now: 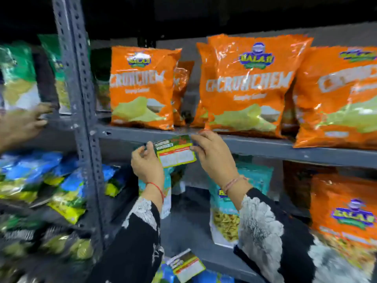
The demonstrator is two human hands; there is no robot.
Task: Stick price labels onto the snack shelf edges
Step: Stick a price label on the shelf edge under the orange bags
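Observation:
A green price label (175,151) with a white panel is held up against the grey shelf edge (265,148), just below the orange snack bags (242,86). My left hand (146,162) pinches the label's left side. My right hand (212,150) pinches its right side and top corner, fingers touching the shelf edge. Several more price labels (187,264) lie at the bottom of the view, on the lower shelf.
Another person's hand (22,125) reaches onto the left shelf beside green snack bags (18,78). A perforated grey upright (79,99) divides the racks. Teal bags (226,207) and orange bags (344,209) stand on the lower shelf, blue-yellow bags (51,180) at left.

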